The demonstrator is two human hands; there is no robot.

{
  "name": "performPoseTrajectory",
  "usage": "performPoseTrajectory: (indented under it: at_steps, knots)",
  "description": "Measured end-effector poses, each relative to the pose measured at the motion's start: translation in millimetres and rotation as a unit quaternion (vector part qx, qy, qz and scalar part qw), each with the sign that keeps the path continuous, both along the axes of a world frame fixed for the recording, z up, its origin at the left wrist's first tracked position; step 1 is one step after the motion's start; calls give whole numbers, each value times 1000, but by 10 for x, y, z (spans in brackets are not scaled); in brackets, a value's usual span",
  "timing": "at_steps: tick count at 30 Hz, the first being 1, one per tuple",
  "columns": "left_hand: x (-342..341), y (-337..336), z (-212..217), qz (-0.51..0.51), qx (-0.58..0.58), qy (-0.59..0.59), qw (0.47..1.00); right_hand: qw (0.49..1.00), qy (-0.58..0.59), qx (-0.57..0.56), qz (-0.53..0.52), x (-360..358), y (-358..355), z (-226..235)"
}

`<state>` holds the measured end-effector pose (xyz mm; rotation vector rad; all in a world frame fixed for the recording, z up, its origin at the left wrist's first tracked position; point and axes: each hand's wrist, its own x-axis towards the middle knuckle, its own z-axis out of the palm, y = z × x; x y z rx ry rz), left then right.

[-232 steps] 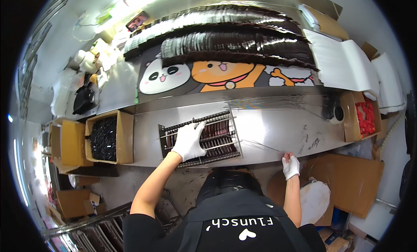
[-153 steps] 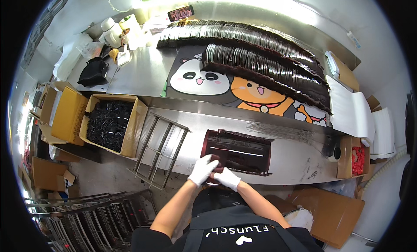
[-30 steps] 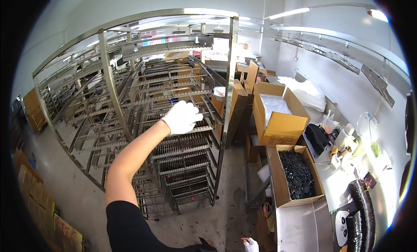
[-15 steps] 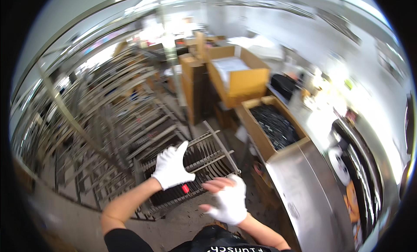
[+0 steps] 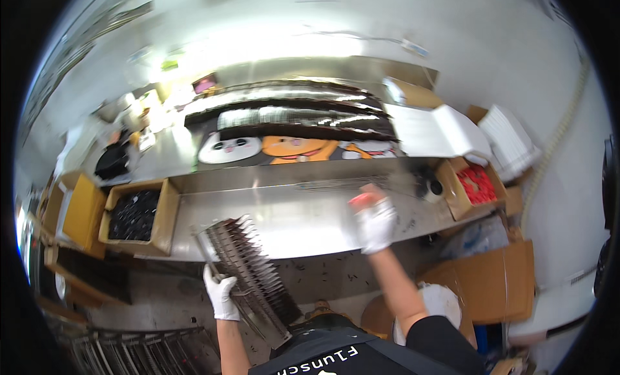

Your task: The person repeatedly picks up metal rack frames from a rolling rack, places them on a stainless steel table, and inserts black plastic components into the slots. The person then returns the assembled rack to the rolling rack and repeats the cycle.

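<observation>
My left hand [image 5: 221,293], in a white glove, is closed round the side of a metal rack [image 5: 255,278] lined with rows of dark, thin pieces. The rack is tilted, its far end over the near edge of the steel bench [image 5: 290,217] and its near end close to my body. Over the bench, to the right, is my right hand [image 5: 376,223], in a white glove that leaves fingertips bare. Motion blurs its fingers. Reddish colour shows at their tips, and I cannot tell whether they hold a small red piece. Thin metal rods [image 5: 342,183] lie just beyond it.
A box of black pieces [image 5: 134,215] stands at the bench's left end, a box of red pieces [image 5: 476,184] at its right. Long dark glossy strips [image 5: 303,120] lie on the raised back shelf. Below right are flattened cardboard [image 5: 491,281] and a round white-topped container [image 5: 445,304].
My view has swung from the stacked racks to the bench. A rack is now in my left hand, lifted to the bench edge. My right hand has reached out over the bench.
</observation>
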<state>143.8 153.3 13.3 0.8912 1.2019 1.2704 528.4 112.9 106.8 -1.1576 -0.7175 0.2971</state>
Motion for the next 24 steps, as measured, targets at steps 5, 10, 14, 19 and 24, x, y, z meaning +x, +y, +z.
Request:
performPoseTrajectory:
  at_steps: [5, 10, 14, 19, 24]
  knots:
    - [641, 220, 630, 45, 125, -91, 987, 668, -482, -320, -468, 3457, -1266, 15]
    - [830, 933, 95, 189, 187, 109, 958, 885, -293, -287, -222, 3754, -1399, -812]
    - [838, 912, -523, 290, 260, 282, 877, 901, -241, -343, 115, 2126, -905, -1307]
    - [1110, 1054, -182, 130, 267, 475, 829, 870, -170, -368, 281, 1135, -410, -1479]
    - [1694, 1721, 528, -288, 334, 610, 658, 902, 56, -330, 271, 301, 500, -1627]
